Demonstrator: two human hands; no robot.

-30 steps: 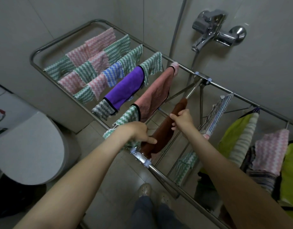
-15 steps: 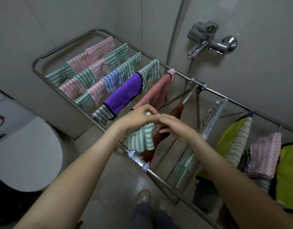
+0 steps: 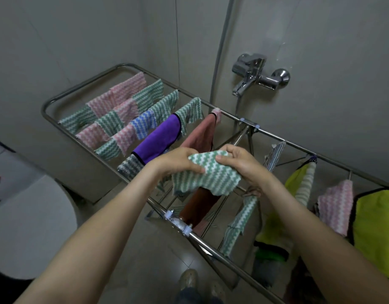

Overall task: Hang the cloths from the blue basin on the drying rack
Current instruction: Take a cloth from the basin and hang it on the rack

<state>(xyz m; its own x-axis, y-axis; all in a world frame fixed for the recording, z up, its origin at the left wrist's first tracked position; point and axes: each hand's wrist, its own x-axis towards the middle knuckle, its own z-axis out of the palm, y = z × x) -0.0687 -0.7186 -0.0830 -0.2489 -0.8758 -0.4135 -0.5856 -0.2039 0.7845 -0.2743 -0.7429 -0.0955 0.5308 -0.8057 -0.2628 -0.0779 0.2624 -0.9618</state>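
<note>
Cloth, green and white zigzag weave, is held in the air over the middle of a steel rack in a tiled bathroom. The person's left grip pinches its upper left edge, thumb on the front. The right grip pinches the upper right corner. Between them the top edge is only partly spread, and the lower edge hangs loose and crumpled.

Directly below hangs a brown cloth. Whether the two touch cannot be told. The rack's left wing is filled with striped cloths, a purple cloth and a pink cloth. More cloths hang on the right wing. No blue basin is in view.

Risks from here, as a judgement: free rail space near the middle looks scarce, so the cloth may land on top of the brown one and dry badly. Laid on while bunched, it could hang unevenly and slide off between the rails to the floor. A careless reach could also drag a neighbour off its rail.
</note>
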